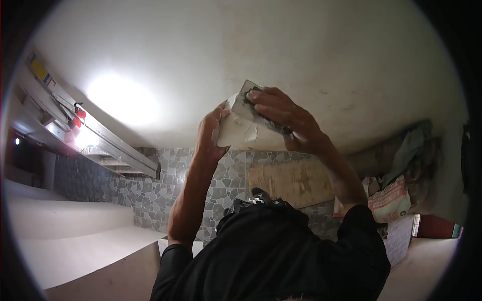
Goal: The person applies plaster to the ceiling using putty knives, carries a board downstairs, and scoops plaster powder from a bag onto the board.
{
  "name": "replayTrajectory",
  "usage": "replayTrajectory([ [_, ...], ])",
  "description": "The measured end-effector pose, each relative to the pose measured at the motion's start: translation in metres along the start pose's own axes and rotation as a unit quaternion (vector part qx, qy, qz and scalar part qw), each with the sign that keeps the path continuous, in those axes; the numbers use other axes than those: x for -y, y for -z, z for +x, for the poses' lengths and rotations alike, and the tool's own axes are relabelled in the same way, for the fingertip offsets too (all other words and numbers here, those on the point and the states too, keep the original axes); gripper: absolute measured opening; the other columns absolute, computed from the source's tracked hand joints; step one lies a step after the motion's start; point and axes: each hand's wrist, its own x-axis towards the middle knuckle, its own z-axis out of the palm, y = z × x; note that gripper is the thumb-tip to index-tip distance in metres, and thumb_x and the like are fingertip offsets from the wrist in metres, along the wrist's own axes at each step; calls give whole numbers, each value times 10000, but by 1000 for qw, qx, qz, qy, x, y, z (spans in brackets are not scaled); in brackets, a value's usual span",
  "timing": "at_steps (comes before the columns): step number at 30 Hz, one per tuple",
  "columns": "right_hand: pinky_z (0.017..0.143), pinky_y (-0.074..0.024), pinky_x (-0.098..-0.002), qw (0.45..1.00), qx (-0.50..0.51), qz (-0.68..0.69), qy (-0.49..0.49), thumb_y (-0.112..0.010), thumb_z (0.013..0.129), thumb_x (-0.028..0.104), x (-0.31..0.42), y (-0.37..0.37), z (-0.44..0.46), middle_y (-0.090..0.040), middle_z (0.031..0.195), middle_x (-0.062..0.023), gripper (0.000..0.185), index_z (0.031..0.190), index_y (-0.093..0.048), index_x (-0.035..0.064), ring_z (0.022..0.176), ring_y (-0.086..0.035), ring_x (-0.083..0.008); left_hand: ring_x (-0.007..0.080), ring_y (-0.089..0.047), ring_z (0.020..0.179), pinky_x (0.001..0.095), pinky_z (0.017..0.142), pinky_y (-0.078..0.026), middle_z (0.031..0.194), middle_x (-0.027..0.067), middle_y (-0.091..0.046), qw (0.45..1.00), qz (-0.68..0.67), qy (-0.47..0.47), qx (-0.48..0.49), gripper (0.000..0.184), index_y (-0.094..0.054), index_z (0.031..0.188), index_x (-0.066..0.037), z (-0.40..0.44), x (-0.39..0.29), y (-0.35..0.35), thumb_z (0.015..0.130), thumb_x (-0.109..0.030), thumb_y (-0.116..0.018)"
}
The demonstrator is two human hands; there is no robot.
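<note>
Right hand (301, 123): fingers closed over the back of a flat trowel (241, 107). Left hand (210, 131): grasps the edge of a pale plate (233, 131), against or just beside the trowel; contact unclear. Step, judged: trowel being worked at plate; a shift of either calls for a steady left grip. Beyond: pale wall (301, 50); ladder (123, 154) left; wooden board (293, 180) on stone-patterned floor (173, 165); printed sack (389, 200) right.

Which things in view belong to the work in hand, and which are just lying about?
Part of the work:
flat trowel, in the right hand
pale plate, in the left hand
wall in front, probably

Apparently just lying about:
ladder at the left
wooden board on the floor
printed sack at the right
</note>
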Motion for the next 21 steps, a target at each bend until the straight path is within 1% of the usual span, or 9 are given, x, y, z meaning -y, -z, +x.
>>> replayTrajectory([
  [3,1187,-325,-497,997,33,-74,6,-582,735,-164,-4,-16,-21,-504,1468,-112,731,1397,-499,134,1376,-461,-271,209,-693,858,287,685,-617,1090,172,-625,998,58,-25,22,506,-455,1356,83,3,-8,-6,909,-151,-483],
  [4,1210,-290,-486,996,46,-71,-8,-582,737,-155,-5,-13,-26,-493,1479,-84,719,1392,-501,130,1397,-435,-247,215,-693,866,292,696,-617,1090,173,-624,1000,17,-6,9,516,-453,1360,86,2,-11,-11,901,-148,-483],
  [5,1202,-298,-491,995,70,-74,-16,-551,741,-158,-10,-8,-32,-507,1463,-106,697,1381,-508,114,1387,-448,-274,221,-692,873,297,707,-617,1090,173,-623,1000,-22,11,-2,526,-451,1363,89,3,-15,-11,894,-146,-483],
  [7,1184,-314,-502,989,116,-82,-35,-489,749,-164,-19,7,-50,-535,1430,-150,660,1360,-522,82,1367,-474,-328,226,-683,913,312,747,-608,1114,180,-618,999,23,-24,28,539,-443,1373,96,4,-14,14,890,-141,-478],
  [8,1188,-314,-490,983,146,-86,-66,-502,741,-174,-20,17,-58,-528,1439,-126,687,1371,-515,101,1375,-463,-304,229,-679,933,320,767,-603,1126,184,-616,997,46,-39,43,546,-440,1378,100,4,-11,26,888,-138,-476],
  [10,1197,-315,-467,965,206,-99,-129,-527,727,-194,-20,38,-68,-514,1456,-77,743,1392,-499,138,1391,-442,-256,230,-667,972,336,802,-591,1158,196,-608,997,61,-47,-5,555,-433,1392,100,1,-26,11,886,-126,-463],
  [12,1185,-331,-469,972,168,-116,-119,-506,717,-206,-19,55,-57,-527,1443,-80,750,1382,-507,142,1374,-459,-271,228,-638,1046,339,852,-570,1226,212,-589,988,121,-56,-79,562,-426,1416,85,-1,-42,-14,886,-101,-441],
  [18,1146,-380,-480,970,158,-179,-44,-526,746,-181,16,78,5,-577,1385,-72,672,1335,-547,144,1320,-514,-270,220,-628,1054,317,889,-539,1233,180,-600,972,211,-90,-57,529,-468,1400,59,-2,-49,-33,897,-103,-455],
  [21,1143,-381,-480,961,188,-204,9,-553,792,-129,19,67,22,-592,1371,-52,591,1315,-571,146,1314,-522,-239,182,-622,1052,274,910,-501,1222,156,-612,971,229,-45,-53,528,-489,1387,65,5,-51,-30,895,-127,-500],
])
